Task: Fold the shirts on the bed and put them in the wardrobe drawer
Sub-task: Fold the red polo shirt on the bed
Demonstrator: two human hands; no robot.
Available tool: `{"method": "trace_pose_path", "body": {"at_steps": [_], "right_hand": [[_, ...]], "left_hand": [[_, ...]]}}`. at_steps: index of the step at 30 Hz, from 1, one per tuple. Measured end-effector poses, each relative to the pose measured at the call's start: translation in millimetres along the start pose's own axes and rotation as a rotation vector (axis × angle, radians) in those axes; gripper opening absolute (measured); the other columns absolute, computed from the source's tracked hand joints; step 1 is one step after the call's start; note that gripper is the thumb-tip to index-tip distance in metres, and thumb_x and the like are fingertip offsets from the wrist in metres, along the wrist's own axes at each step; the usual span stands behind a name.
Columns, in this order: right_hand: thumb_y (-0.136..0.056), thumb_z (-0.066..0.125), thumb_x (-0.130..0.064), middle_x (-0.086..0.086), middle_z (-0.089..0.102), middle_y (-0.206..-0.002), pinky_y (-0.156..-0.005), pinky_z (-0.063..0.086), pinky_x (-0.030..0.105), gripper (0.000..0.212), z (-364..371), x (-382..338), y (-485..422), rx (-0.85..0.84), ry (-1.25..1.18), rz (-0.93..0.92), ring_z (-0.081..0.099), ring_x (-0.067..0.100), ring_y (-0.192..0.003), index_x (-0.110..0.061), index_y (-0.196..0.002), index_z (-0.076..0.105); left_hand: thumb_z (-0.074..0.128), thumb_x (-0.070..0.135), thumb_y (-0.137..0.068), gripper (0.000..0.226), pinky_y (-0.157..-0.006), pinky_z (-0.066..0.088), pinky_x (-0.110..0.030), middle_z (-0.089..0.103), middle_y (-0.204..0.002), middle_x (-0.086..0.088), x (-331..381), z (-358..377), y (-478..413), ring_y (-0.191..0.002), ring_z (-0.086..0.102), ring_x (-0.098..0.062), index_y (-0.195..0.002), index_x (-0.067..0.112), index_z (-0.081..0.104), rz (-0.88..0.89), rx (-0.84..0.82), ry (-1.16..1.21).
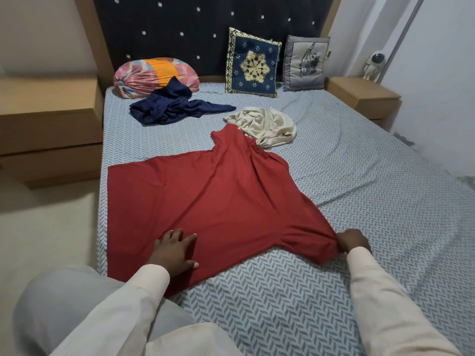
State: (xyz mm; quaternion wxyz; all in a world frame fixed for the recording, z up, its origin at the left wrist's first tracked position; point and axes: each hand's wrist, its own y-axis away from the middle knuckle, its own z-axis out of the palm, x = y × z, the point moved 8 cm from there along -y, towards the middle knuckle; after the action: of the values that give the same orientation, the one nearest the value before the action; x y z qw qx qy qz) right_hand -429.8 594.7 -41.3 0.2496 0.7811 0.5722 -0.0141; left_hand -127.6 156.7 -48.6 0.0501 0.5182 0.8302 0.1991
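A red shirt (216,196) lies spread flat on the bed (359,176), its hem at the left edge and its far sleeve pointing toward the headboard. My left hand (174,253) presses flat on the shirt's near side with fingers spread. My right hand (353,241) grips the end of the near sleeve, which bunches at my fingers. A crumpled navy shirt (174,105) lies farther back on the left. A crumpled cream shirt (267,128) sits just beyond the red shirt, touching its far sleeve.
A pink and orange bolster (151,74), a blue patterned cushion (253,62) and a grey cushion (305,62) lean at the headboard. Wooden bedside units stand left (51,129) and right (365,96). A small astronaut figure (374,65) stands on the right one.
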Motion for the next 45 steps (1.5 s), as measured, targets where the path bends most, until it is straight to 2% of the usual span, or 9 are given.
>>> {"method": "trace_pose_path", "body": {"at_steps": [7, 13, 19, 24, 26, 31, 35, 40, 45], "right_hand": [[-0.088, 0.059, -0.051, 0.015, 0.057, -0.131, -0.105, 0.031, 0.048, 0.048, 17, -93, 3, 0.087, -0.024, -0.203, 0.047, 0.036, -0.126, -0.019, -0.123, 0.061], [-0.087, 0.057, -0.047, 0.015, 0.063, -0.120, -0.101, 0.041, 0.047, 0.035, 32, -121, -33, 0.050, -0.213, -0.190, 0.056, 0.037, -0.116, -0.017, -0.102, 0.067], [-0.081, 0.038, -0.031, 0.032, 0.064, -0.109, -0.086, 0.045, 0.040, 0.051, -4, -82, -47, 0.213, -0.438, -0.111, 0.059, 0.044, -0.105, 0.007, -0.099, 0.067], [-0.079, 0.058, -0.059, 0.008, 0.069, -0.095, -0.086, 0.049, 0.038, 0.038, 28, -103, -68, 0.052, -0.277, -0.273, 0.063, 0.028, -0.094, -0.021, -0.077, 0.063], [-0.080, 0.061, -0.055, 0.006, 0.070, -0.092, -0.088, 0.050, 0.040, 0.034, 37, -116, -76, 0.022, -0.199, -0.295, 0.064, 0.028, -0.093, -0.021, -0.073, 0.062], [-0.087, 0.060, -0.025, 0.021, 0.069, -0.095, -0.075, 0.041, 0.035, 0.023, 1, -92, -76, 0.154, -0.398, -0.103, 0.062, 0.037, -0.093, -0.004, -0.080, 0.067], [-0.084, 0.056, -0.033, 0.020, 0.066, -0.101, -0.082, 0.042, 0.040, 0.024, 14, -71, -70, 0.170, -0.300, 0.047, 0.060, 0.040, -0.098, -0.011, -0.077, 0.062], [-0.082, 0.054, -0.044, 0.013, 0.061, -0.115, -0.099, 0.035, 0.047, 0.032, 12, -135, -81, 0.263, -0.251, -0.123, 0.052, 0.036, -0.114, -0.019, -0.100, 0.062], [-0.087, 0.058, -0.059, 0.016, 0.042, -0.143, -0.111, 0.027, 0.047, 0.070, 26, -231, -117, 0.057, -0.155, -0.396, 0.033, 0.037, -0.135, -0.018, -0.142, 0.044]], "left_hand": [[0.045, 0.064, -0.090, 0.076, -0.120, 0.007, -0.044, 0.002, -0.164, -0.004, 19, 2, -15, -0.151, 0.000, -0.021, -0.154, 0.037, 0.013, 0.089, 0.023, 0.051], [0.043, 0.062, -0.093, 0.077, -0.121, 0.006, -0.040, -0.002, -0.164, -0.007, 41, -5, -49, -0.151, -0.002, -0.022, -0.155, 0.036, 0.005, 0.114, 0.018, 0.078], [0.043, 0.061, -0.093, 0.077, -0.121, 0.006, -0.040, 0.000, -0.163, -0.009, 65, -26, -96, -0.151, -0.001, -0.024, -0.155, 0.034, 0.005, 0.126, 0.068, 0.078], [0.040, 0.061, -0.094, 0.078, -0.121, 0.004, -0.040, -0.003, -0.163, -0.010, 76, -32, -129, -0.151, -0.004, -0.025, -0.156, 0.032, 0.003, 0.104, 0.042, 0.056], [0.040, 0.061, -0.094, 0.078, -0.121, 0.003, -0.040, -0.004, -0.163, -0.011, 79, -32, -141, -0.150, -0.005, -0.026, -0.156, 0.032, 0.002, 0.101, 0.015, 0.048], [0.038, 0.065, -0.093, 0.080, -0.121, 0.003, -0.044, -0.006, -0.163, -0.010, 83, -37, -159, -0.150, -0.007, -0.028, -0.155, 0.032, 0.000, 0.098, 0.010, 0.028], [0.039, 0.073, -0.087, 0.089, -0.120, -0.001, -0.049, -0.008, -0.163, -0.009, 83, -43, -179, -0.150, -0.010, -0.029, -0.155, 0.035, -0.003, 0.106, 0.013, 0.002], [0.035, 0.079, -0.082, 0.093, -0.119, -0.005, -0.053, -0.014, -0.162, -0.006, 78, -35, -188, -0.149, -0.015, -0.030, -0.153, 0.038, -0.009, 0.082, -0.024, -0.005], [0.008, 0.088, -0.061, 0.104, -0.116, -0.009, -0.057, -0.017, -0.162, -0.004, 74, -30, -192, -0.148, -0.019, -0.030, -0.151, 0.041, -0.014, 0.083, -0.011, -0.006]]}}
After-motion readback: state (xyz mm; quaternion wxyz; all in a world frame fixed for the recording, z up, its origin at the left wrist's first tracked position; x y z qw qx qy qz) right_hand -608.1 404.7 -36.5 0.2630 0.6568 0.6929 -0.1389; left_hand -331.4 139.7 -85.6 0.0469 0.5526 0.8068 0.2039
